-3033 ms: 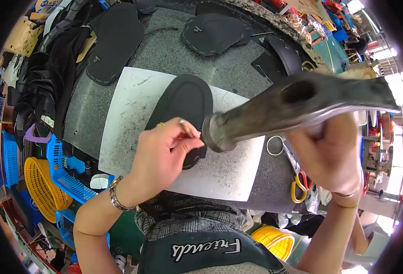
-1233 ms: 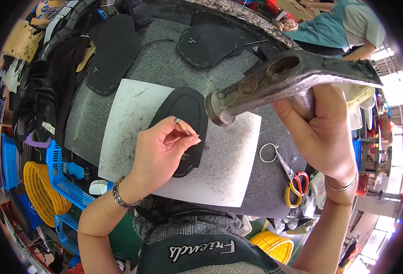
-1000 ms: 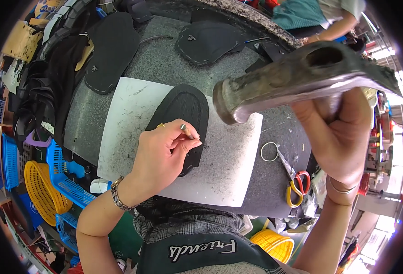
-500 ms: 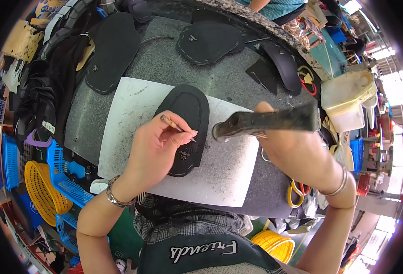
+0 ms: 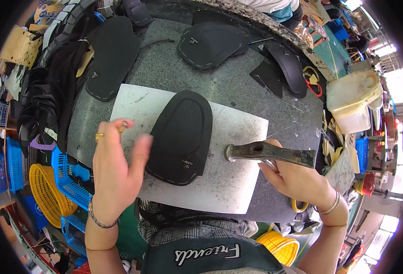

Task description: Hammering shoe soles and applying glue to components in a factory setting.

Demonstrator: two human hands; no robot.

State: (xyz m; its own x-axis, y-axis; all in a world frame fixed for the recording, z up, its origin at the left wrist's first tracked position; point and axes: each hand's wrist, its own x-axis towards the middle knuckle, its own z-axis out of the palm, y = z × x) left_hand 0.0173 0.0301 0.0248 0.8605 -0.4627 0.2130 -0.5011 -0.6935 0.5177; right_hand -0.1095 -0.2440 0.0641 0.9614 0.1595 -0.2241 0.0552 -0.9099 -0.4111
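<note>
A black sole-shaped piece (image 5: 176,141), with pale stitch marks and a small printed mark near its lower edge, lies on a white board (image 5: 229,187). Just left of it is my left hand (image 5: 115,169); its curled fingers keep hold of a thin punch-like rod (image 5: 125,123), mostly hidden, while the thumb stands apart, blurred. On the other side, over the board's right edge, my right hand (image 5: 297,178) grips a hammer (image 5: 270,153) by its handle. The hammer's metal head is raised clear of the black piece.
More black cut pieces (image 5: 210,44) lie on the speckled table (image 5: 165,68). Curved black part (image 5: 289,68), scissors (image 5: 313,82) and a whitish plastic container (image 5: 354,100) are at right. Blue and yellow baskets (image 5: 46,194) stand at left. Another person (image 5: 279,9) sits beyond the far edge.
My left hand has lifted off the black piece and moved left with the rod, its thumb opening away. My right hand has lowered the hammer slightly toward me.
</note>
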